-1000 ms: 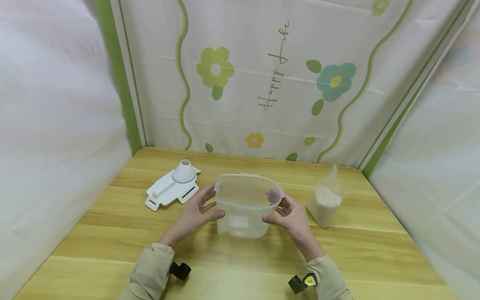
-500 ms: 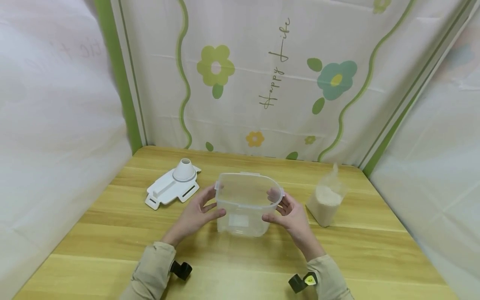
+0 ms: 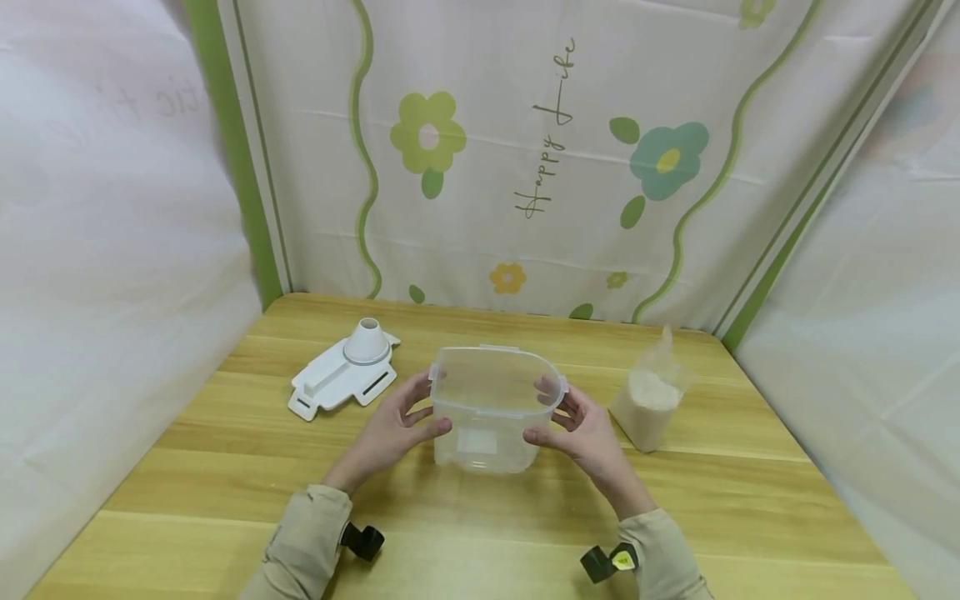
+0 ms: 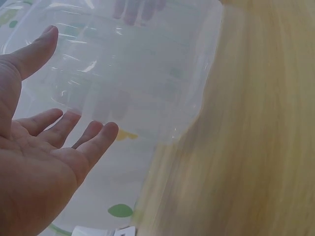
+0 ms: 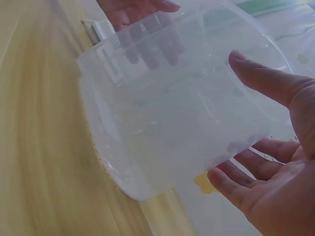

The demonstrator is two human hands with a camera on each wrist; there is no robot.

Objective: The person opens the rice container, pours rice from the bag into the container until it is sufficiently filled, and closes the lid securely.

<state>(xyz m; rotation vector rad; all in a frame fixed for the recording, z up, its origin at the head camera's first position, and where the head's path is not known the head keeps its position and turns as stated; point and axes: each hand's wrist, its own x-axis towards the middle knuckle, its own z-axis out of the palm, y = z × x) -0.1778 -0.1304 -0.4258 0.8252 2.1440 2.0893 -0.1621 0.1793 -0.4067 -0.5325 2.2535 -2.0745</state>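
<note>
A clear plastic bin [image 3: 495, 450] with its open top up is at the middle of the table, a white label [image 3: 477, 441] on its front. My left hand [image 3: 390, 437] holds its left side, thumb in front and fingers toward the back. The right hand [image 3: 588, 437] holds the opposite side the same way; in the right wrist view, some of its fingertips [image 5: 236, 146] show through the plastic. A white lid with a cone-shaped spout [image 3: 367, 342] lies at the left. On the right stands a clear bag of pale grains [image 3: 651, 408], probably rice.
The wooden table [image 3: 480, 533] runs back to a flowered curtain [image 3: 480, 167]. White sheets hang along the left [image 3: 120, 250] and right [image 3: 870, 275] sides. A small black camera [image 3: 363, 542] is strapped at the left wrist and another [image 3: 598, 564] at the right.
</note>
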